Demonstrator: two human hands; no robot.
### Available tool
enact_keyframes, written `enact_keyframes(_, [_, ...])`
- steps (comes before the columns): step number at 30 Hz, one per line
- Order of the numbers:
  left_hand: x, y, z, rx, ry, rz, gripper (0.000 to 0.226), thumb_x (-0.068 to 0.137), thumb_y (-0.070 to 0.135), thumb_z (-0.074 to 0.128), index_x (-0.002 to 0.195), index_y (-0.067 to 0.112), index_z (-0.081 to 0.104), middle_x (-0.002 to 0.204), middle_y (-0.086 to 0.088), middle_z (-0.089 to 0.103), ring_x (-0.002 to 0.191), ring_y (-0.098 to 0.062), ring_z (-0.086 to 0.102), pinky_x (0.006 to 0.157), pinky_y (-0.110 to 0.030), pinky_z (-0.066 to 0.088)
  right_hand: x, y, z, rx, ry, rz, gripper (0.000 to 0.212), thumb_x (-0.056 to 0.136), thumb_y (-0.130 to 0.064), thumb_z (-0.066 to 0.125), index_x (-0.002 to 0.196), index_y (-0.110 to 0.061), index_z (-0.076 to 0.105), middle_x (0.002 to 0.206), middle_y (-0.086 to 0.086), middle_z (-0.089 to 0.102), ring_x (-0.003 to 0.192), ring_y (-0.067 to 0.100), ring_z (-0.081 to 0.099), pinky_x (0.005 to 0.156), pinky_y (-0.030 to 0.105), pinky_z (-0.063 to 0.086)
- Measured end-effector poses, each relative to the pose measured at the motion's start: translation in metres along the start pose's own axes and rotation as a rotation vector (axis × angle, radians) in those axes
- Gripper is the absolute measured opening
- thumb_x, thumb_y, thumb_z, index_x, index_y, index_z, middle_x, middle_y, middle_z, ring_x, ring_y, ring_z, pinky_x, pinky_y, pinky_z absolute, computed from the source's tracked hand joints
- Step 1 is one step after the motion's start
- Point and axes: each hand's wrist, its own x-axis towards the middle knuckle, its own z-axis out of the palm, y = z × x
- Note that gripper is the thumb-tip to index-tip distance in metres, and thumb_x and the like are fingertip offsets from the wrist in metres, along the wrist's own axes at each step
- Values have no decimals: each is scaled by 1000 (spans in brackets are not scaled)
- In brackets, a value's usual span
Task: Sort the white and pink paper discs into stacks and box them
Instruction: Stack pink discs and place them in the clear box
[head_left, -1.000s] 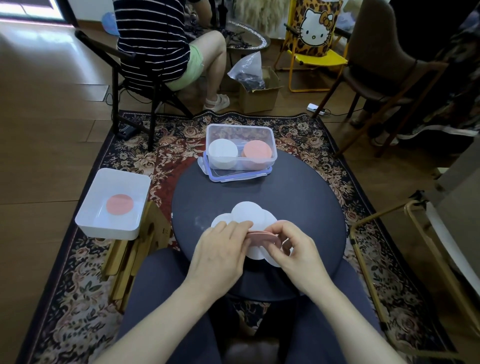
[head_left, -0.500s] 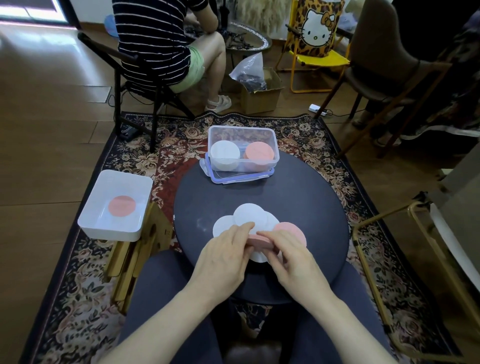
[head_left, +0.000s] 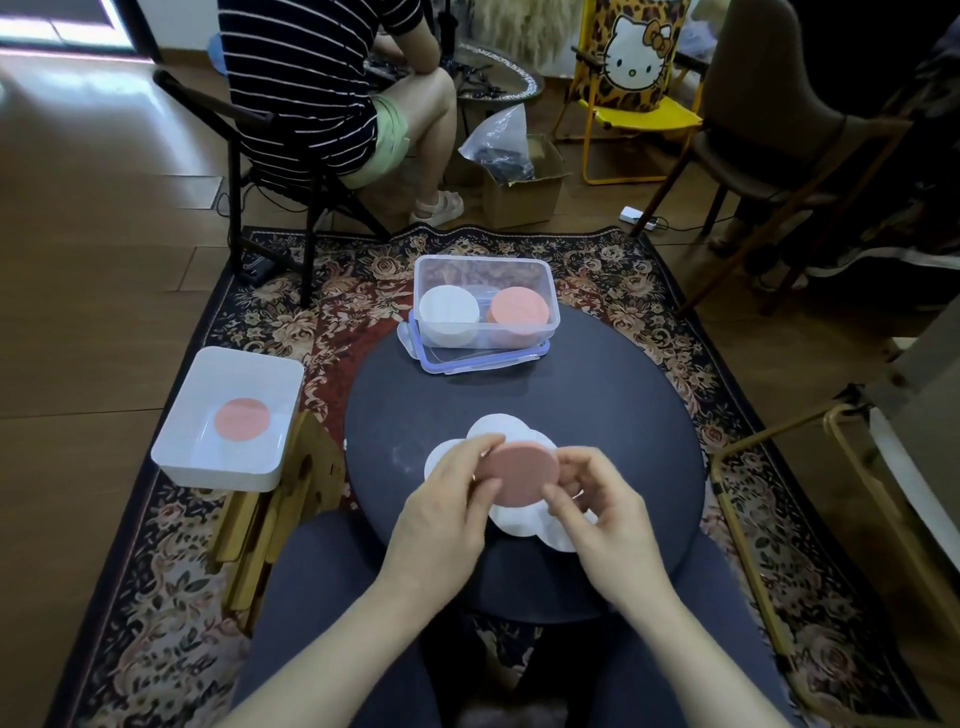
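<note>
Both hands hold one small stack of pink discs (head_left: 521, 474) above the round, matte dark bench (head_left: 613, 415). The left hand (head_left: 447, 509) grips its left edge, fingers curled over the top rim and thumb under; the right hand (head_left: 597, 512) pinches the right edge between thumb and bent fingers. The stack is tilted so its flat, faintly grainy top face shows, a clean circle with a thin side

Beneath it lie loose white discs (head_left: 501, 428), overlapping like petals, flat on the bench, partly hidden by the hands

At the far edge of the bench stands a clear plastic box (head_left: 485, 270), rectangular with rounded corners, sitting on its own blue-rimmed lid (head_left: 457, 361). Inside, side by side, are a thick white stack (head_left: 449, 307) on the left and a thick pink one (head_left: 520, 307) on the right, both neat cylinders

To the left, off the bench, a white glossy tray (head_left: 244, 364) with rounded corners rests on a wooden stool (head_left: 311, 467); a single pink disc (head_left: 242, 420) lies flat in its middle

Below is a floral patterned rug (head_left: 623, 270) on smooth wooden floor. Beyond it a person in a striped top (head_left: 301, 78) sits on a dark chair, near a cardboard box (head_left: 524, 200) and a yellow folding chair (head_left: 644, 111)
</note>
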Motion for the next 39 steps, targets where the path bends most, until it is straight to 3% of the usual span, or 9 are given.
enact_keyframes(2, [9, 8, -3, -213, 70, -126, 34, 91, 9, 61, 114, 35, 63, 98, 12, 66, 83, -9, 60, 73, -21, 47, 6, -6, -1, 116, 37, 45, 26, 88, -6, 65, 96, -30, 60, 83, 0, 67, 70, 19, 60, 68, 33, 48])
enact_keyframes(8, [37, 12, 4, -435, 132, -257, 40, 89, 15, 65, 113, 47, 65, 93, 2, 68, 77, -5, 58, 77, -28, 48, 34, -12, 4, 183, 109, 92, 22, 88, -5, 64, 97, -24, 59, 76, 1, 67, 65, 17, 57, 61, 23, 48])
enact_keyframes(13, [85, 13, 6, -401, 117, -250, 42, 91, 3, 59, 127, 25, 60, 106, -3, 69, 82, -7, 61, 79, -21, 48, 71, -17, 0, 145, 107, 47, 23, 87, -5, 64, 94, -25, 58, 74, 2, 66, 65, 19, 57, 56, 27, 51])
enact_keyframes(17, [140, 14, -4, -283, 210, -170, 39, 89, 5, 60, 124, 23, 64, 88, 9, 65, 80, -4, 56, 85, -25, 49, 116, -15, -8, 60, 185, -7, 19, 87, -7, 63, 94, -25, 63, 78, -6, 60, 68, 6, 50, 65, 15, 42])
enact_keyframes(20, [182, 13, -8, -143, 256, -158, 37, 87, 8, 59, 120, 24, 67, 73, 12, 56, 75, -15, 56, 82, -35, 51, 154, -3, -14, -71, 244, 30, 20, 88, -11, 61, 100, -26, 62, 102, 5, 60, 79, 7, 53, 71, 11, 40])
enact_keyframes(24, [212, 6, 6, 79, 134, -190, 34, 88, 16, 58, 119, 27, 66, 91, 4, 67, 98, -22, 61, 93, -39, 46, 183, 7, -16, -209, 167, 53, 20, 91, -18, 59, 109, -23, 64, 114, 3, 60, 85, 1, 54, 75, 10, 41])
enact_keyframes(30, [217, -15, 20, 636, 27, -74, 33, 95, 28, 48, 125, 24, 61, 118, -5, 59, 115, -27, 47, 99, -38, 30, 185, 5, -9, -169, 87, 111, 36, 92, -19, 57, 128, -22, 58, 112, -9, 63, 102, 7, 57, 92, 23, 42])
enact_keyframes(34, [214, -21, 18, 655, -15, -4, 32, 97, 23, 41, 119, 18, 63, 114, -6, 68, 111, -27, 56, 111, -39, 22, 186, 7, -2, -130, 62, 150, 44, 93, -20, 54, 136, -30, 50, 108, -11, 68, 100, 6, 60, 91, 26, 44])
enact_keyframes(39, [204, -15, 14, 714, -52, 27, 28, 96, 21, 37, 107, 14, 62, 95, -9, 69, 97, -32, 58, 104, -39, 29, 180, 5, -3, -110, 78, 163, 45, 92, -13, 52, 134, -30, 52, 98, -18, 67, 92, 4, 61, 93, 33, 48])
